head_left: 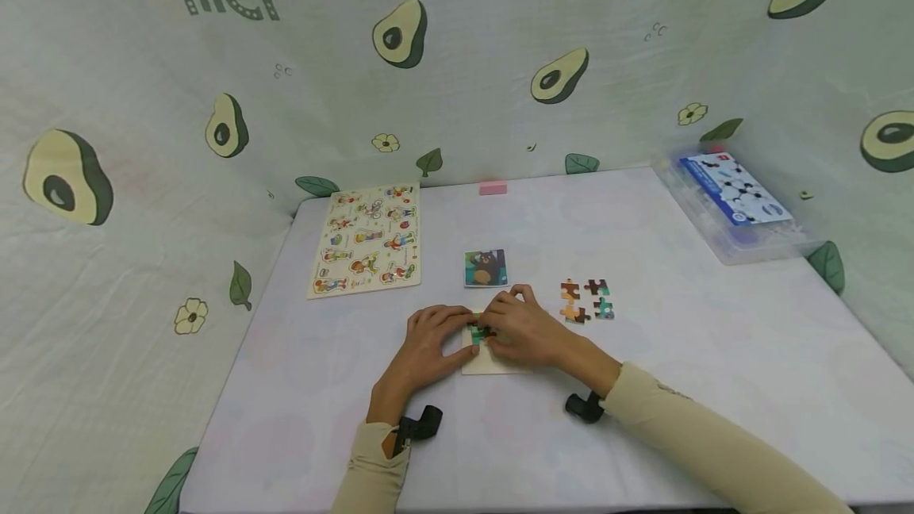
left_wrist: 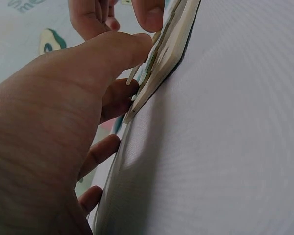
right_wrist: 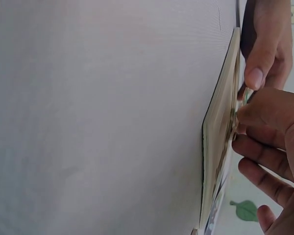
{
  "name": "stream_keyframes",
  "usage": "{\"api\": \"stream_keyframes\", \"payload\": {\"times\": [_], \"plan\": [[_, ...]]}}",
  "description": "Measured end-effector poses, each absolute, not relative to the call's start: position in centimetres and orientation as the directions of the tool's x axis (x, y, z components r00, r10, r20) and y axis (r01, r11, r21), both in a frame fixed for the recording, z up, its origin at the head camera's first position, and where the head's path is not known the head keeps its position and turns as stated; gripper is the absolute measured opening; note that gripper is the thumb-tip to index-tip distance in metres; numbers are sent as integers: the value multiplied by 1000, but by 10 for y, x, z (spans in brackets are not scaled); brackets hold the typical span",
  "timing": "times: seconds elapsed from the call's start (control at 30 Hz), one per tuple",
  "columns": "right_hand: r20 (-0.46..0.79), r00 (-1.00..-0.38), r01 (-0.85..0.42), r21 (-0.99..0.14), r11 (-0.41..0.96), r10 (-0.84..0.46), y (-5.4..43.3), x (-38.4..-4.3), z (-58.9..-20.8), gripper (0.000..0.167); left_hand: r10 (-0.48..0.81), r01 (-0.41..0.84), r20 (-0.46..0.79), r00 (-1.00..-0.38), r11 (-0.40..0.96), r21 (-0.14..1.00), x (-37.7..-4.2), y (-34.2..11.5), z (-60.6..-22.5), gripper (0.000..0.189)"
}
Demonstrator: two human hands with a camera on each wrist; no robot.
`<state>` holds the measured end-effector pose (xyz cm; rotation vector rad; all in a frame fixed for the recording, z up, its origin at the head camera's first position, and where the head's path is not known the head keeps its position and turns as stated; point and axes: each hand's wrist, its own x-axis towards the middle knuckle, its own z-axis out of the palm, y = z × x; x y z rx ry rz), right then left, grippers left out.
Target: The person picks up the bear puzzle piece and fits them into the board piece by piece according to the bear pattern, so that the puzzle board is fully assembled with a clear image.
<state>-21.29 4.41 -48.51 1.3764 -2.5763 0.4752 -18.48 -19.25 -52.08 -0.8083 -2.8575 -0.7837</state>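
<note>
A small pale wooden puzzle board (head_left: 489, 365) lies on the table between the hands, with green and brown jigsaw pieces showing in its upper left part. My left hand (head_left: 432, 346) is at the board's left side, its thumb and index finger pinching a puzzle piece (left_wrist: 133, 75) that tilts up from the board. From the right, my right hand (head_left: 524, 333) reaches over the board and pinches at the same piece (right_wrist: 246, 95) with thumb and fingers. The fingers hide much of the piece and the board's upper right.
Several loose jigsaw pieces (head_left: 603, 308) lie to the right of the board. Behind it is a square bear picture (head_left: 485, 268). A larger picture board (head_left: 367, 240) lies at back left, a pink block (head_left: 493, 188) at the far edge, and a clear plastic case (head_left: 757, 248) at back right.
</note>
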Motion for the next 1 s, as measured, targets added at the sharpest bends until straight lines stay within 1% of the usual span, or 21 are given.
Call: {"api": "stream_keyframes", "payload": {"times": [0.2,0.43,0.63,0.73,0.87,1.0], "plan": [[295,-549,-835,-160,526,-782,41,-212,-485,20,468,501,190,-863,741,447,-185,-192,-520,52],[280,-545,-838,-146,526,-791,37,-211,-487,12,468,504,198,-861,738,448,-186,-192,-521,52],[296,-525,-849,-106,518,-798,34,-207,-483,12,479,534,242,-844,710,459,-186,-193,-520,42],[291,-527,-846,-88,526,-799,35,-206,-481,13,481,543,257,-839,702,461,-186,-193,-520,39],[260,-528,-848,-107,519,-809,38,-206,-480,15,482,555,278,-831,689,466,-186,-192,-520,37],[244,-501,-866,-130,483,-830,44,-208,-481,17,480,558,286,-829,679,478,-185,-192,-520,35]]}}
